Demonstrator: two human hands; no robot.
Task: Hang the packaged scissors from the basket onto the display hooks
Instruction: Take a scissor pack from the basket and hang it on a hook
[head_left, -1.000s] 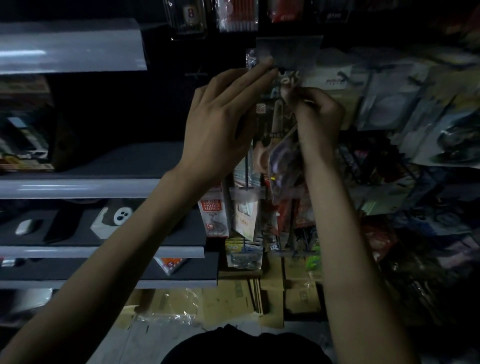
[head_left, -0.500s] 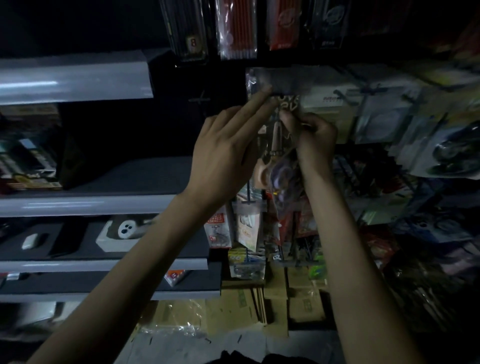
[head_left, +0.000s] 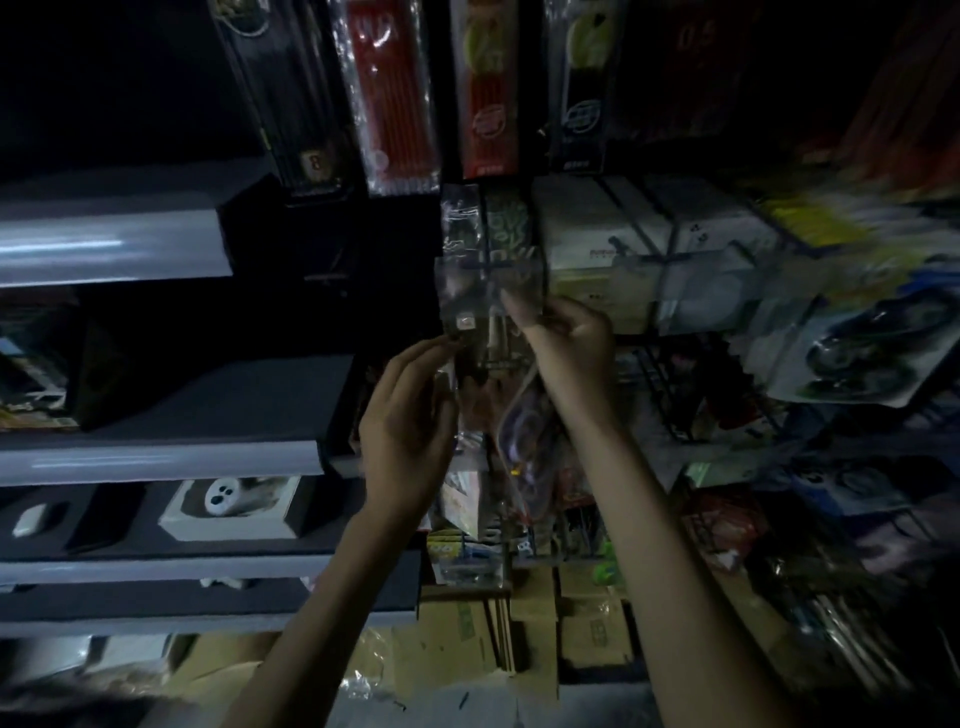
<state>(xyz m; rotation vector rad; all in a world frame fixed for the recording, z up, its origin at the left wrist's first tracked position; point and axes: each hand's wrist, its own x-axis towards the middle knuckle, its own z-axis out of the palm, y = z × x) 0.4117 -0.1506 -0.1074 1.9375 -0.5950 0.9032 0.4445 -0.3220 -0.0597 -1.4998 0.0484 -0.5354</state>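
Both hands are up in front of a dark wall of hanging goods. They hold one scissors pack (head_left: 492, 332) between them. The pack is clear plastic and stands upright. The purple handles (head_left: 524, 431) of the scissors show through it low down, between the two wrists.

The right hand (head_left: 569, 351) pinches the pack near its top. Its thumb and first finger (head_left: 514, 307) are pressed together on the plastic. The left hand (head_left: 408, 423) is lower, at the pack's left edge. Its fingers (head_left: 441, 349) are curled and pinch that edge.

The top of the pack is just below a green pack (head_left: 506, 223) that hangs on the wall. It is too dark to tell if the scissors pack is on a hook.

A red pack (head_left: 389, 93) hangs above. White boxes (head_left: 623, 244) sit just to the right of the hands. Grey shelves (head_left: 156, 460) run along the left side. Brown boxes (head_left: 524, 629) lie on the floor below the arms.
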